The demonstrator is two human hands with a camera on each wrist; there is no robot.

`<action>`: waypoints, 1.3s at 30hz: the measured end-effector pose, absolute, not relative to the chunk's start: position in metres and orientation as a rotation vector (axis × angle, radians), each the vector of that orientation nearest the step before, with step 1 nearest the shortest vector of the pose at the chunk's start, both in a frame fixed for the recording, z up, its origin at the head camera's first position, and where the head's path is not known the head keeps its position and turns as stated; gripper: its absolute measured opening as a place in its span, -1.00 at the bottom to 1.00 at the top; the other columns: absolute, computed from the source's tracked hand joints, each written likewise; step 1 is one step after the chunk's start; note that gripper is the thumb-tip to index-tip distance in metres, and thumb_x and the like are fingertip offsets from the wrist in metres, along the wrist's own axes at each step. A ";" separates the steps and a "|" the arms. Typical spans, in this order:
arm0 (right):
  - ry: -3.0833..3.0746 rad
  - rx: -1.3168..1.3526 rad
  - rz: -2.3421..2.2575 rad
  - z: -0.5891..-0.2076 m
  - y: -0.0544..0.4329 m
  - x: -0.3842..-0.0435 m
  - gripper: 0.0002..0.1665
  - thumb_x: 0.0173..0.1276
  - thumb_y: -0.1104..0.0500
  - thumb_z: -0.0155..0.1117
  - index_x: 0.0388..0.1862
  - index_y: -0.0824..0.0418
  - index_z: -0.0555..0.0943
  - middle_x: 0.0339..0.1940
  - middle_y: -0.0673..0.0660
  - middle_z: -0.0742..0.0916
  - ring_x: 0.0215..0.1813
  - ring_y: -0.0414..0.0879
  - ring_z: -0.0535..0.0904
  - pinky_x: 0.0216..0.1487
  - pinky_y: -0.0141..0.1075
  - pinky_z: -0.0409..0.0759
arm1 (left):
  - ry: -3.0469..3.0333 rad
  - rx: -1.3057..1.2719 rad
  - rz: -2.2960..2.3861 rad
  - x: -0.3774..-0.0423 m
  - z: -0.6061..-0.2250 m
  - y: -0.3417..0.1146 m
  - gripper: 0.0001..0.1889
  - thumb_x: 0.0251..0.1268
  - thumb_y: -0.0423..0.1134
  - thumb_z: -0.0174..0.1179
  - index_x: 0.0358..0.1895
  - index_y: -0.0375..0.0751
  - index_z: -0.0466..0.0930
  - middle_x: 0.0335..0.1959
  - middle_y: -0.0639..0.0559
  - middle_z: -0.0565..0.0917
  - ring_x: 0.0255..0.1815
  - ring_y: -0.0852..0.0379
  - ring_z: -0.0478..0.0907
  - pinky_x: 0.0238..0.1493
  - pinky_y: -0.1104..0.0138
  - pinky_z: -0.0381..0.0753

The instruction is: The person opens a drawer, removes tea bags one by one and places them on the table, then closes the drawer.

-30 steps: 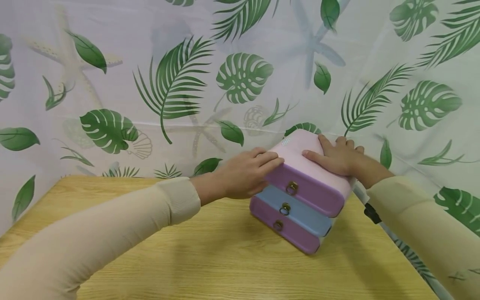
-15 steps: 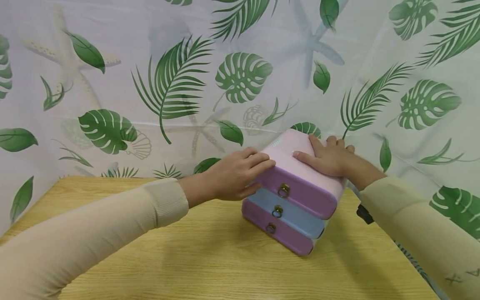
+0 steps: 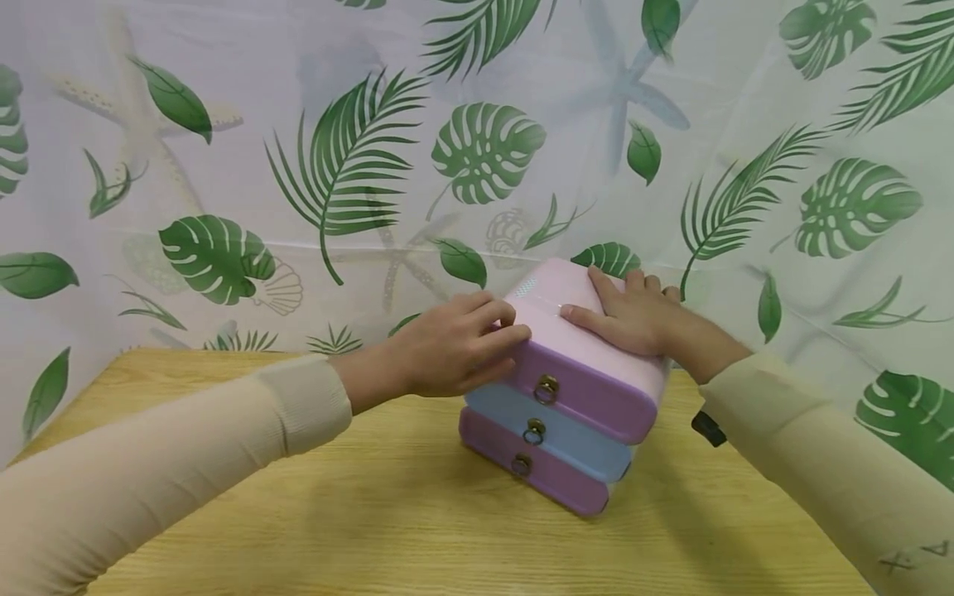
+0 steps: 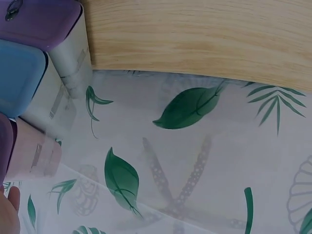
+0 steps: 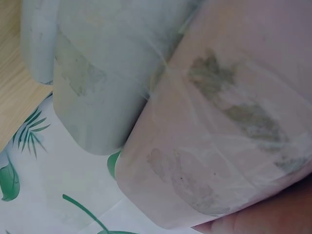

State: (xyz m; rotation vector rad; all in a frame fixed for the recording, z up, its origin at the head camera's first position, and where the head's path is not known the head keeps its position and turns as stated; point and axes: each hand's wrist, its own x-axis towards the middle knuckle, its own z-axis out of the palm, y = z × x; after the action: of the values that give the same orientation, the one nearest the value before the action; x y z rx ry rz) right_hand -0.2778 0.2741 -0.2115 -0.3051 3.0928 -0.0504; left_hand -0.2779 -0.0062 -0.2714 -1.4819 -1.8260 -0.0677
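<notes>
1. Surface: table [image 3: 313, 521], pale wood, long streaky grain, filling the lower part of the head view around 6 o'clock.
2. Room: white sheet [image 3: 335, 50] hangs behind from 9 through 12 to 3 o'clock, faintly creased; printed with green leaves [image 3: 488, 153], starfish [image 3: 626, 87] and shells [image 3: 279, 285].
3. Chest of drawers [image 3: 589, 393] on the table, between 4 and 5 o'clock of view centre. Stands at a slant, front toward 7 o'clock.
4. Build: three rounded tiers, fronts smooth: purple, then blue front [image 3: 577, 447], then lower purple front [image 3: 555, 478]. Metal ring pull [image 3: 546, 386] on each. Top pink, with a pale speckled patch [image 3: 527, 287]. Clear film [image 5: 243, 122] crinkles over blotchy marks on the pink side.
5. Left hand [image 3: 456, 343], at the chest's 10 o'clock: fingers partly bent, touching its upper front corner; cannot tell whether they grip.
6. Right hand [image 3: 633, 317], at the chest's 2 o'clock: spread over the pink top, thumb straight, fingers reaching the edge, not curled round anything visible.
7. Beige sleeves [image 3: 194, 463], ribbed cuffs. Small black object [image 3: 709, 429] at the chest's 4 o'clock, unclear.
</notes>
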 end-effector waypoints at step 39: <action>3.096 -0.517 0.018 -0.214 0.241 -0.274 0.08 0.43 -0.52 -0.32 0.66 0.15 -0.09 0.42 0.50 0.26 0.44 0.42 0.15 0.24 0.38 0.10 | -1.788 -1.736 -0.113 -0.278 -0.256 -0.013 -0.51 0.58 0.04 -0.10 0.30 -0.18 0.57 0.31 -0.11 0.57 0.34 0.00 0.52 0.37 0.20 0.44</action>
State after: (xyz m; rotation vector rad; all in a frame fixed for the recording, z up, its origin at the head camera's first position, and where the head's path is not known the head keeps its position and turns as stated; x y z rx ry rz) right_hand -0.2740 0.2413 -0.2137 -0.5174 3.0962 0.0175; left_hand -0.2780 -0.0125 -0.2564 -1.7356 -1.7885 -0.1125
